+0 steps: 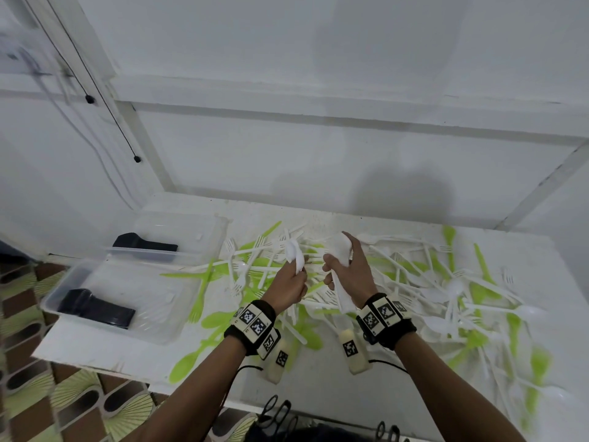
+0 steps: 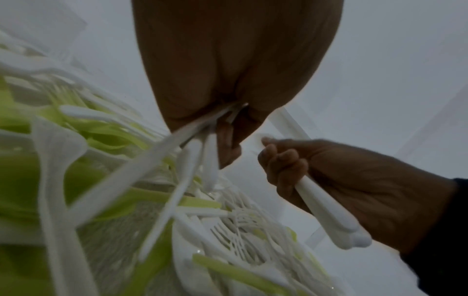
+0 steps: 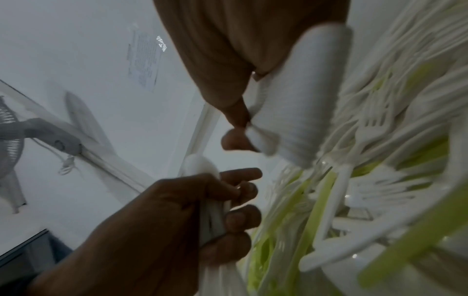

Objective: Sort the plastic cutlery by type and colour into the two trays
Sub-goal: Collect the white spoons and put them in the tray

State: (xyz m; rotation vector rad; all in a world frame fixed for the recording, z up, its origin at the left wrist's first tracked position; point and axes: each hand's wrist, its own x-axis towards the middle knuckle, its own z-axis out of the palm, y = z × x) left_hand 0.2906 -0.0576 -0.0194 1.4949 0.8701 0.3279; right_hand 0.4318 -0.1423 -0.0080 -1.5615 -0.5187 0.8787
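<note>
Hands mid-table above cutlery pile (image 1: 398,282): left hand (image 1: 288,287) fingers clamped on white spoons (image 1: 294,255), right hand (image 1: 352,271) fingers clamped on white spoon stack (image 1: 341,250). Trays (image 1: 165,327) at left edge.

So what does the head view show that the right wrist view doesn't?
Only the head view: two clear trays, each holding a black stack, left of the pile.

Only the right wrist view: a fan on the wall.

Both: the left hand and right hand each gripping white spoons above the cutlery pile.
</note>
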